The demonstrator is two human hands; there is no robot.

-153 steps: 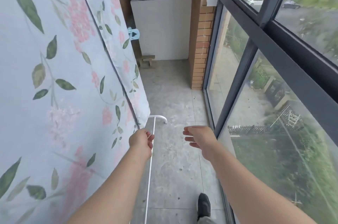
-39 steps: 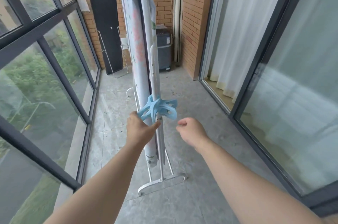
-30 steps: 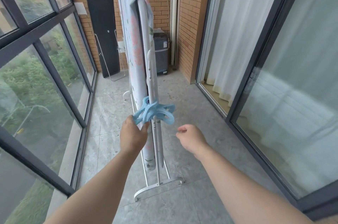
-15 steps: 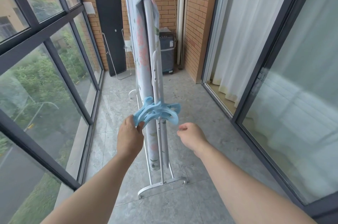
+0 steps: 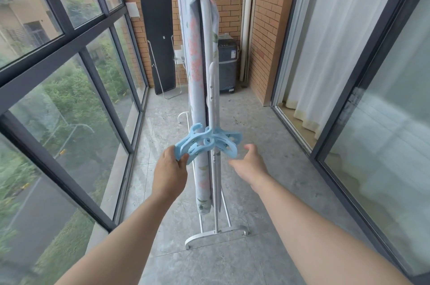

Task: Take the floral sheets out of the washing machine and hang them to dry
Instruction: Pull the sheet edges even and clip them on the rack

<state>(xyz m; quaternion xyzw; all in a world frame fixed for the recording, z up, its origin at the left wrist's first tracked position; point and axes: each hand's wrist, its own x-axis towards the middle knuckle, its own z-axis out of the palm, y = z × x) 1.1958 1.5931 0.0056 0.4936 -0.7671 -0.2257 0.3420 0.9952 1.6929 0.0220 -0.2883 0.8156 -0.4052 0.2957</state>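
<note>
Floral sheets hang draped over the white rack, just beyond both hands. Left hand pinches the left end of the blue hangers; right hand, fingers loosely spread, hovers just right of them, apart from the fabric.

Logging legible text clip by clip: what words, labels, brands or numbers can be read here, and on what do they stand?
No text can be read in this frame.
Sticker on the washing machine: too small and blurred to read.
Small tag on the black board: too small to read.
</note>
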